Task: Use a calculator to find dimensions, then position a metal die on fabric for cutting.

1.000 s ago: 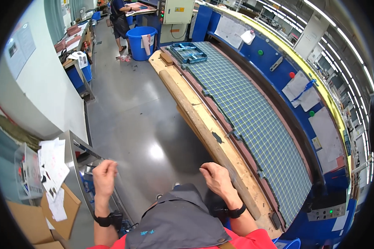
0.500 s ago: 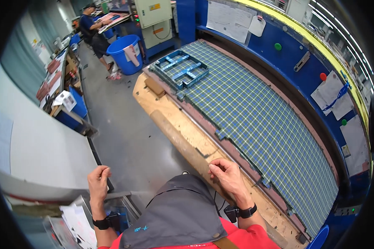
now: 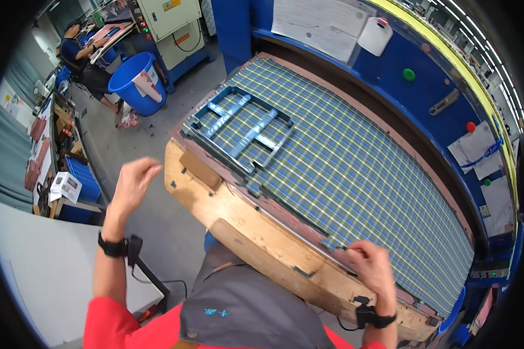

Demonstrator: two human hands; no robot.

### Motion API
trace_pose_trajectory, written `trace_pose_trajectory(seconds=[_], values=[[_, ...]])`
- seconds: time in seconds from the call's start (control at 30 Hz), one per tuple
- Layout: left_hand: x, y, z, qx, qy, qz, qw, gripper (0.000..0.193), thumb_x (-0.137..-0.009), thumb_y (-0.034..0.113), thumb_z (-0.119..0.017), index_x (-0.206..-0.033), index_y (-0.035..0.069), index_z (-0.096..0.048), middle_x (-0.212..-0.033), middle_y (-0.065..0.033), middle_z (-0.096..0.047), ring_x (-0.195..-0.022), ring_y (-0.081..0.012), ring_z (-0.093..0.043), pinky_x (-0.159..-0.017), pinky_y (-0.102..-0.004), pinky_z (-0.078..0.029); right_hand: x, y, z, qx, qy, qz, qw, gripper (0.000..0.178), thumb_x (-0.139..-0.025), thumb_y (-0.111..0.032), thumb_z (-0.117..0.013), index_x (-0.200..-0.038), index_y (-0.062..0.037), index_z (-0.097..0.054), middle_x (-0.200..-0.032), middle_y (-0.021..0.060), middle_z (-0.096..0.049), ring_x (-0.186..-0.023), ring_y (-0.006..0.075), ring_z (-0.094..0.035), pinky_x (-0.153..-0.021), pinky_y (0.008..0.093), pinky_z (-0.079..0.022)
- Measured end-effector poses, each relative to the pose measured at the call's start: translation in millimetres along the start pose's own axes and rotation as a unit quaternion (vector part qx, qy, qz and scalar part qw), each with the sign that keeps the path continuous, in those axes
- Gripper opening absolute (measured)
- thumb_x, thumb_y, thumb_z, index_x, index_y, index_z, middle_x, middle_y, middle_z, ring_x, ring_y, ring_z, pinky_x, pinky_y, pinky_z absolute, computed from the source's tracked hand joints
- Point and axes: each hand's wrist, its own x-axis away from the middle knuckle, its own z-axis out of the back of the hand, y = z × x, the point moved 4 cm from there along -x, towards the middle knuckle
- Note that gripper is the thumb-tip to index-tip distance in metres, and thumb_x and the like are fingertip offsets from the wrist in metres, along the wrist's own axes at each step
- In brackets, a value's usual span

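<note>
My left hand hangs in the air left of the wooden table edge, its fingers drawn together and slightly blurred. Nothing shows in it. Over the near edge of a checked fabric sheet is my right hand, fingers curled in, with nothing visible in the grip; I cannot tell whether it touches the sheet. The sheet is green and blue with pale lines, and its near edge is notched. On its far left end lies a blue rectangular cutting die with crossbars, apart from both hands.
A wooden ledge with a small block runs along the near side. Behind the fabric stands a blue machine front with papers. A blue bin is at far left, near a person working at another table.
My view has shifted toward the bench, and the cutting die looks nearer. My left hand has risen and moved forward; my right hand has moved right, over the fabric's near edge.
</note>
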Motion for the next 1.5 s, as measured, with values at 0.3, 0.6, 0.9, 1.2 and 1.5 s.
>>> trace_pose_trajectory(seconds=[0.3,0.6,0.9,1.2,1.5], values=[[-263.7,-86.2,-78.0,0.112,-0.096,-0.113,0.983,0.025,-0.101,0.016,-0.064,-0.117,-0.002,-0.071,-0.102,-0.0154,-0.076,-0.094,-0.0212,-0.072,-0.085,-0.0334,-0.054,-50.5,-75.6,-46.2,-0.062,0.193,-0.093,0.975,0.011,-0.098,-0.008,-0.068,-0.100,0.0028,-0.070,-0.078,0.0013,-0.066,-0.071,0.0083,-0.057,-0.064,0.0265,-0.048],[-357.4,-126.6,-125.5,0.261,-0.187,-0.110,0.941,0.035,-0.100,0.019,-0.065,-0.128,-0.002,-0.069,-0.119,-0.0179,-0.075,-0.111,-0.0262,-0.072,-0.098,-0.0369,-0.054,-52.9,-152.2,-228.5,0.125,0.325,-0.164,0.923,0.008,-0.092,-0.009,-0.069,-0.093,-0.0007,-0.068,-0.084,0.0193,-0.068,-0.076,0.0377,-0.065,-0.071,0.0455,-0.051],[-372.7,-139.2,-117.8,0.259,-0.259,-0.180,0.913,0.035,-0.100,0.017,-0.064,-0.130,-0.003,-0.068,-0.117,-0.0156,-0.075,-0.108,-0.0222,-0.071,-0.098,-0.0357,-0.055,-16.3,-90.9,-305.1,0.202,0.567,-0.201,0.773,0.012,-0.094,-0.011,-0.064,-0.087,-0.0015,-0.067,-0.079,0.0207,-0.064,-0.073,0.0415,-0.061,-0.068,0.0497,-0.048],[-442.5,-150.1,-159.3,0.446,-0.354,-0.114,0.814,0.032,-0.105,0.012,-0.057,-0.130,-0.006,-0.066,-0.115,-0.0147,-0.074,-0.100,-0.0180,-0.071,-0.090,-0.0316,-0.058,-38.1,-110.7,-300.0,0.159,0.558,-0.251,0.775,0.010,-0.091,-0.011,-0.068,-0.089,-0.0008,-0.068,-0.072,0.0133,-0.059,-0.065,0.0265,-0.057,-0.063,0.0404,-0.047],[-483.3,-156.3,-199.1,0.514,-0.473,-0.011,0.716,0.034,-0.106,0.010,-0.053,-0.133,-0.009,-0.062,-0.112,-0.0162,-0.072,-0.091,-0.0184,-0.071,-0.080,-0.0307,-0.062,-36.6,-120.4,-316.0,0.078,0.560,-0.368,0.738,0.009,-0.090,-0.008,-0.067,-0.095,-0.0005,-0.068,-0.077,0.0060,-0.061,-0.072,0.0173,-0.055,-0.070,0.0349,-0.049]])
